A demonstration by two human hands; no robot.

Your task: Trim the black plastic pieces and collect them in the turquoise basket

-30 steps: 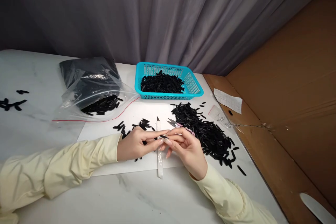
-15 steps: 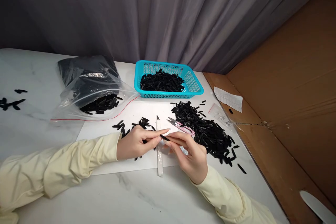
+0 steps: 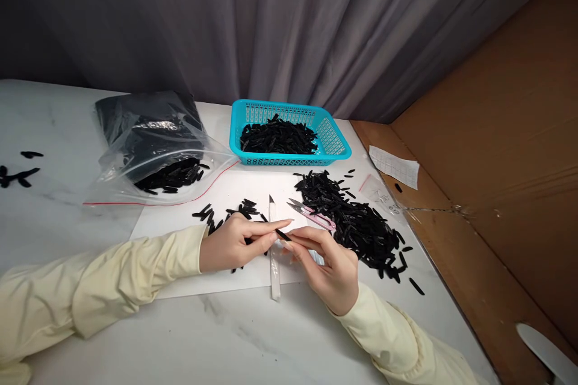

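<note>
A small, narrow black piece (image 3: 283, 234) with tapered ends is held above a white paper sheet. My right hand (image 3: 329, 263) pinches its lower end between thumb and fingers. From the other side my left hand (image 3: 241, 243) closes on its upper end, thumb below and index finger stretched along the top. Under the hands lies a pen-like knife (image 3: 274, 280) with a wrapped white handle and a dark pointed tip. Pink thread snips (image 3: 318, 216) rest just beyond my right hand. Loose black pieces (image 3: 246, 207) lie around my left hand, some hidden by it.
A blue basket (image 3: 289, 162) of black pieces stands at the back. To its left, a clear zip bag (image 3: 158, 147) lies open with more inside. A large black heap (image 3: 361, 225) spreads at right, near a paper slip (image 3: 395, 166) and cardboard wall (image 3: 506, 150).
Both hands keep nearly the same pose around the black piece. The whole view has shifted very slightly, and nothing has visibly been let go.
</note>
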